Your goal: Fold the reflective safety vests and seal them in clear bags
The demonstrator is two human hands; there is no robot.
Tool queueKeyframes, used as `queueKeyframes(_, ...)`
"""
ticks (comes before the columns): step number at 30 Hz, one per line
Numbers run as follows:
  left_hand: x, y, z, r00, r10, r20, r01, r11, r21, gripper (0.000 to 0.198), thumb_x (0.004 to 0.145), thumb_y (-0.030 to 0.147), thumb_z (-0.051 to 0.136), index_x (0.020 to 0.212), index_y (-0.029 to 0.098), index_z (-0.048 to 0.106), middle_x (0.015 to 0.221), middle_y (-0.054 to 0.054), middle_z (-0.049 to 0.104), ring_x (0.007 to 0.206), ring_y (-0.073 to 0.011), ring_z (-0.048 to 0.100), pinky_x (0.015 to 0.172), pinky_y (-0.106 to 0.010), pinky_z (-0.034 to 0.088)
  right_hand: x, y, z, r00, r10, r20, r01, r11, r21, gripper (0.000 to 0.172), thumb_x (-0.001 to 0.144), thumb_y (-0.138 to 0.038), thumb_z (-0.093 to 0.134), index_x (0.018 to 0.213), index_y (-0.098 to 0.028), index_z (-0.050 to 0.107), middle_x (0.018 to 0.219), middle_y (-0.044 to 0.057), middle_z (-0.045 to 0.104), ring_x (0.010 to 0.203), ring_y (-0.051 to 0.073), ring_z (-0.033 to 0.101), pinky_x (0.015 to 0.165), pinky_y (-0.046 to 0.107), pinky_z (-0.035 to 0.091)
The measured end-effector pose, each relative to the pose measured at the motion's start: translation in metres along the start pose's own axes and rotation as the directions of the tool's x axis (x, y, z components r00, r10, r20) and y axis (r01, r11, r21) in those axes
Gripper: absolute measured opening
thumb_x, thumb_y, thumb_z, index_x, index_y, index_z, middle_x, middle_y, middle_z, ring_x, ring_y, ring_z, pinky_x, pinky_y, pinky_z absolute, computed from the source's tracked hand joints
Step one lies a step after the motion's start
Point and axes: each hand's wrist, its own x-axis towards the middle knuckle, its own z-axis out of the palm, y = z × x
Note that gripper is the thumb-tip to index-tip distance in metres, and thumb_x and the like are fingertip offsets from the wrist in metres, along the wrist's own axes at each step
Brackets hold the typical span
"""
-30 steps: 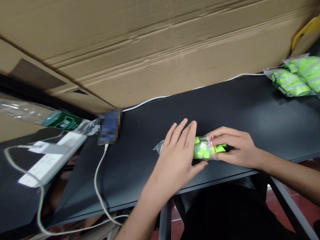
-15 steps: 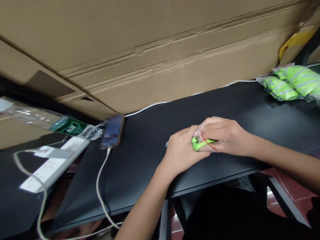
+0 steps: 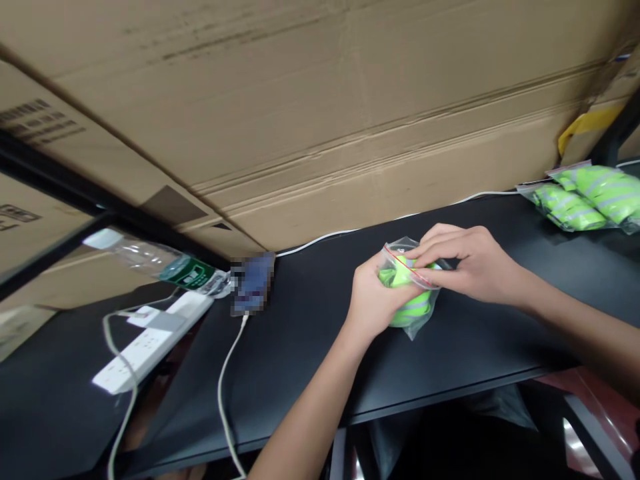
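Left hand (image 3: pixel 375 297) and right hand (image 3: pixel 475 263) are curled shut around a zip bag (image 3: pixel 413 315), gripped from both sides, apparently so it is squeezed compact over a black desk (image 3: pixel 310 333).

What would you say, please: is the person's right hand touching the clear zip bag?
Touching. The head view shows the right hand with its fingers pressed on the clear zip bag near its red seal.

Left hand (image 3: pixel 380 300), right hand (image 3: pixel 467 260) squeeze clear zip bag (image 3: pixel 420 327) of neon-green fabric (image 3: pixel 397 277) on black desk (image 3: pixel 310 347).
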Motion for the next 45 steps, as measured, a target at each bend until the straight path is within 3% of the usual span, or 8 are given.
queueKeyframes(6, 0.01, -0.002, -0.001, 0.999, -0.006, -0.037, 0.001, 0.99, -0.14, 0.037, 0.062, 0.028, 0.091, 0.091, 0.017, 0.073, 0.088, -0.004, 0.075, 0.08, -0.0188, 0.07, 0.075, -0.029, 0.056, 0.009, 0.002, -0.007, 0.988, -0.079, 0.131, 0.087, 0.995, -0.053, 0.027, 0.103, -0.03, 0.049, 0.105, -0.026, 0.076, 0.11, 0.003, 0.076, 0.107, 0.023, 0.06, 0.1, 0.047, 0.043)
queueKeyframes(10, 0.008, -0.004, 0.002, 0.982, -0.153, -0.11, 0.119, 0.956, -0.27, 0.044, 0.058, 0.03, 0.093, 0.093, 0.015, 0.072, 0.088, -0.006, 0.077, 0.077, -0.0205, 0.072, 0.074, -0.032, 0.058, 0.01, 0.02, -0.002, 0.99, -0.131, -0.061, 0.133, 0.99, 0.039, 0.015, 0.09, -0.036, 0.07, 0.098, -0.023, 0.073, 0.117, 0.008, 0.073, 0.113, 0.026, 0.059, 0.099, 0.05, 0.045)
queueKeyframes(13, 0.005, -0.008, 0.0, 0.983, -0.185, -0.024, 0.165, 0.924, -0.345, 0.046, 0.059, 0.031, 0.093, 0.098, 0.015, 0.074, 0.097, -0.008, 0.078, 0.084, -0.0223, 0.073, 0.079, -0.034, 0.059, 0.008, 0.037, 0.005, 0.984, -0.004, -0.177, 0.03, 0.989, 0.144, 0.021, 0.082, -0.034, 0.079, 0.073, -0.02, 0.066, 0.112, 0.008, 0.071, 0.1, 0.023, 0.063, 0.091, 0.046, 0.051)
queueKeyframes(21, -0.003, -0.016, -0.007, 0.973, -0.203, -0.114, 0.161, 0.939, -0.304, 0.026, 0.073, 0.037, 0.086, 0.084, 0.015, 0.079, 0.079, -0.004, 0.075, 0.067, -0.0146, 0.066, 0.063, -0.023, 0.05, 0.002, 0.048, 0.004, 0.945, 0.327, -0.014, -0.264, 0.789, 0.555, 0.016, 0.084, -0.032, 0.078, 0.08, -0.018, 0.071, 0.102, 0.008, 0.074, 0.088, 0.016, 0.07, 0.075, 0.03, 0.057)
queueKeyframes(27, -0.004, -0.022, -0.005, 0.958, -0.268, -0.105, 0.199, 0.881, -0.429, 0.021, 0.075, 0.034, 0.086, 0.086, 0.017, 0.08, 0.085, -0.005, 0.078, 0.073, -0.0142, 0.069, 0.069, -0.021, 0.053, -0.007, 0.045, 0.0, 0.937, 0.338, 0.091, -0.334, 0.787, 0.519, 0.017, 0.088, -0.032, 0.075, 0.094, -0.017, 0.07, 0.088, 0.005, 0.074, 0.075, 0.013, 0.068, 0.068, 0.026, 0.057)
queueKeyframes(36, -0.002, -0.025, -0.003, 0.943, -0.303, -0.135, 0.203, 0.849, -0.488, 0.024, 0.071, 0.031, 0.089, 0.088, 0.016, 0.081, 0.087, -0.007, 0.08, 0.075, -0.0165, 0.073, 0.072, -0.024, 0.057, -0.004, 0.038, 0.001, 0.916, 0.352, -0.192, -0.216, 0.836, 0.504, 0.015, 0.079, -0.021, 0.082, 0.086, -0.018, 0.068, 0.075, 0.001, 0.07, 0.063, 0.012, 0.065, 0.06, 0.025, 0.056)
queueKeyframes(42, -0.002, -0.025, -0.002, 0.946, -0.29, -0.146, 0.183, 0.847, -0.5, 0.023, 0.072, 0.03, 0.089, 0.087, 0.015, 0.081, 0.088, -0.008, 0.081, 0.075, -0.0163, 0.074, 0.071, -0.022, 0.058, -0.006, 0.038, 0.003, 0.912, 0.41, 0.001, -0.354, 0.787, 0.505, 0.014, 0.087, -0.029, 0.074, 0.084, -0.015, 0.07, 0.066, 0.001, 0.064, 0.057, 0.01, 0.057, 0.053, 0.024, 0.049)
queueKeyframes(45, -0.002, -0.026, -0.002, 0.943, -0.294, -0.153, 0.184, 0.849, -0.495, 0.023, 0.072, 0.03, 0.089, 0.087, 0.015, 0.082, 0.086, -0.008, 0.081, 0.074, -0.0178, 0.074, 0.07, -0.023, 0.059, -0.008, 0.038, 0.004, 0.915, 0.402, -0.016, -0.349, 0.812, 0.467, 0.015, 0.087, -0.028, 0.072, 0.079, -0.015, 0.069, 0.064, 0.0, 0.063, 0.056, 0.009, 0.054, 0.052, 0.023, 0.044)
